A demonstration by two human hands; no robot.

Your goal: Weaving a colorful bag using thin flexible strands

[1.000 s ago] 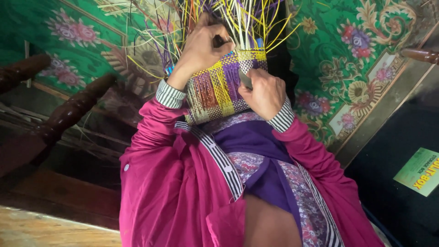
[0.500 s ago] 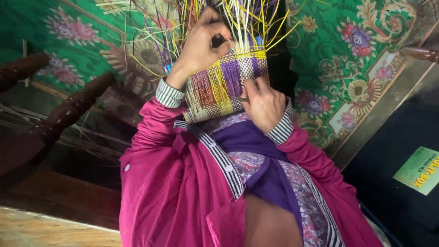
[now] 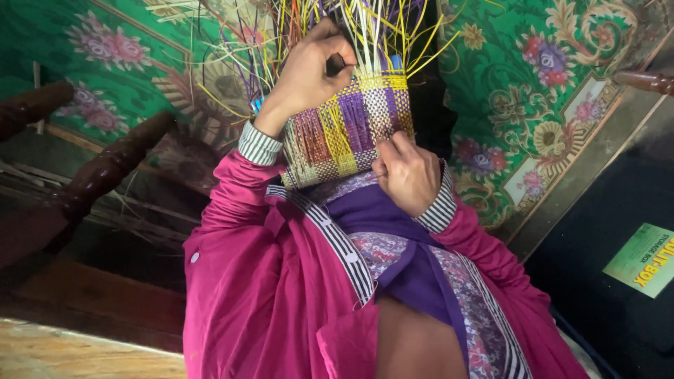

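I am looking down at one half-woven basket (image 3: pixel 349 126), and everything here sits around it. Far to the left of the basket, two dark turned wooden posts (image 3: pixel 105 172) are lying across the floor, well apart from my work. Nearer, my left hand (image 3: pixel 309 70) is curling over the basket's upper left edge, fingers closed tight around a small dark tool (image 3: pixel 335 64) that is pressing in at the rim. The basket itself is resting against my lap, its woven wall showing bands of yellow, purple, red and pale straw. Above the rim, loose strands (image 3: pixel 365 28) are fanning out, too many and too tangled for me to count. Just below the basket's right corner, my right hand (image 3: pixel 407 175) is pinching the lower edge with bent fingers, narrow and gripping, steadying the wall. Behind and to the right of the basket a green floral rug (image 3: pixel 533 105) is spreading out, and further right one green label (image 3: pixel 642 260) is lying on a dark surface. As I judge it, the risk is in the tool: if I am pushing too hard at the rim, it could slip and split a strand or jab my right fingers, which are sitting close beneath. If my right grip is loosening, the basket could twist and the open strands could spring out of order, slackening the last rows.
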